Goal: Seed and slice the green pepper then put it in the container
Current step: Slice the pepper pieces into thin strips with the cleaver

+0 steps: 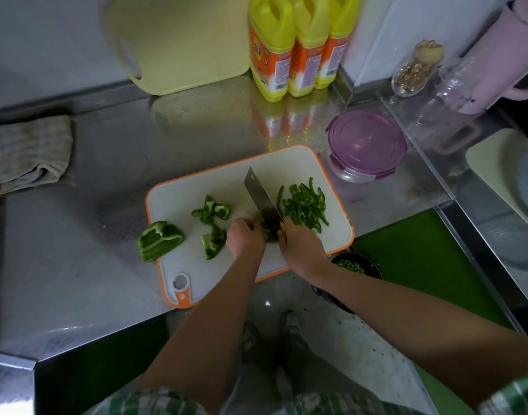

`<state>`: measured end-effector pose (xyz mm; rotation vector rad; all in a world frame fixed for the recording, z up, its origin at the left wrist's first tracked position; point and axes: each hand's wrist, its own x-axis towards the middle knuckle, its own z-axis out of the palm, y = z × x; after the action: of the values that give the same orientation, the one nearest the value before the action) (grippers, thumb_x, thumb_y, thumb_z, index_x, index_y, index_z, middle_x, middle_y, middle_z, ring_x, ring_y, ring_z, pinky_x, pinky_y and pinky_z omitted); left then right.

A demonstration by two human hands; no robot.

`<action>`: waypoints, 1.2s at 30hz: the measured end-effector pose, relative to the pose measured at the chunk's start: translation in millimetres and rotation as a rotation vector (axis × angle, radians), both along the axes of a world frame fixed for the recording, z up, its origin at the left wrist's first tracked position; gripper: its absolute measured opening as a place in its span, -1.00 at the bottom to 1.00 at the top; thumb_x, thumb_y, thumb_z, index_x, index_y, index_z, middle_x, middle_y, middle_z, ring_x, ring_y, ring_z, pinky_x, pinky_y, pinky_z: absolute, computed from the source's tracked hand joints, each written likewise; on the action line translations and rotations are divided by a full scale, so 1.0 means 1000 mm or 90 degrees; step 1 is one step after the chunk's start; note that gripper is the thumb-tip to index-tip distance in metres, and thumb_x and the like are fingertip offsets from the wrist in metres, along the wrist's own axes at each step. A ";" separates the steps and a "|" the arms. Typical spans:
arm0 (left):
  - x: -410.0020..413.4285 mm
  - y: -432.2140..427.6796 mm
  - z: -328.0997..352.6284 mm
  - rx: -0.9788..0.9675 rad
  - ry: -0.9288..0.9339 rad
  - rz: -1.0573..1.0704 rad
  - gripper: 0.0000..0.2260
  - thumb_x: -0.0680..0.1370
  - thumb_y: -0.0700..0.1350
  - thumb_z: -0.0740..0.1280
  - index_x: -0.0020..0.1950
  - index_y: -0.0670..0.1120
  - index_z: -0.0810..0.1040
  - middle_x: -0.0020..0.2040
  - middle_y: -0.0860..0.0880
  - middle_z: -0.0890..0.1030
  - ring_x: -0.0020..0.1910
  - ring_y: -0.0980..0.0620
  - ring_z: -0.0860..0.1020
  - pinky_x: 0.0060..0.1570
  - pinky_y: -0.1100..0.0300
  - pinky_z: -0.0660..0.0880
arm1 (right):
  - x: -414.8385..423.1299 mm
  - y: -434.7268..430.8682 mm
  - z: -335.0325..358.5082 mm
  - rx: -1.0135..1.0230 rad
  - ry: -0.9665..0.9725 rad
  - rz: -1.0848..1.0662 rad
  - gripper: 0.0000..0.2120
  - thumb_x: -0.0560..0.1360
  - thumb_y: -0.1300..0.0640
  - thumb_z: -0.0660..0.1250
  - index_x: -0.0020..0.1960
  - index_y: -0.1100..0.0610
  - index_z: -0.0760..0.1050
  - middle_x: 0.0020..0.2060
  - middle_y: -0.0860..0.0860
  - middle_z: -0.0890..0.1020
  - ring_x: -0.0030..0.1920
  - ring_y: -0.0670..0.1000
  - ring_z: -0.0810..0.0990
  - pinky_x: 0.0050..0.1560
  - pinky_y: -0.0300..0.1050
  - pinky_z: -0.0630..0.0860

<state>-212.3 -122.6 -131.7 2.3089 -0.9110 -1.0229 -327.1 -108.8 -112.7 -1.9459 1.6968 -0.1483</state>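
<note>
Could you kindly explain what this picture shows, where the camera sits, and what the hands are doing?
There is no machine here: a person works bare-handed, and the single picture comes from a camera on their head, looking down. The right hand grips a cleaver, its blade on a pepper piece that the left hand steadies. They work on a white cutting board with an orange rim, lying on a steel counter. Right of the blade lies a pile of cut strips; left of it lie uncut pepper chunks. The container, its purple lid on, stands beyond the board's far right corner.
</note>
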 end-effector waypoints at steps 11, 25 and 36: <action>0.002 0.001 0.002 -0.006 0.032 0.006 -0.84 0.56 -0.05 0.35 0.03 -0.10 0.64 -0.08 -0.10 0.69 -0.02 -0.09 0.63 0.00 0.03 0.58 | -0.012 -0.016 0.008 -0.057 -0.065 0.013 -0.81 0.63 0.14 0.14 0.08 0.26 0.41 -0.28 0.14 0.57 -0.30 0.15 0.55 -0.35 -0.02 0.40; -0.002 -0.001 0.002 0.016 0.065 0.047 -0.87 0.43 -0.13 0.49 -0.09 -0.04 0.58 -0.15 -0.09 0.70 -0.11 -0.08 0.68 -0.02 0.02 0.62 | -0.010 0.002 0.005 -0.010 -0.028 0.025 -0.87 0.63 0.13 0.11 -0.05 0.16 0.32 -0.34 0.01 0.40 -0.31 0.06 0.44 -0.30 -0.11 0.30; 0.001 -0.004 0.001 0.023 0.093 0.059 -0.88 0.44 -0.21 0.48 -0.15 -0.04 0.58 -0.09 -0.12 0.69 -0.07 -0.11 0.66 -0.02 -0.01 0.62 | 0.004 -0.006 -0.001 0.039 0.021 0.011 -0.89 0.64 0.16 0.08 -0.06 0.15 0.29 -0.29 0.04 0.41 -0.25 0.06 0.45 -0.31 -0.15 0.28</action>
<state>-211.7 -126.3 -130.4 2.2478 -0.7273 -1.1596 -322.8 -114.7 -113.5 -1.9277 1.6858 -0.0572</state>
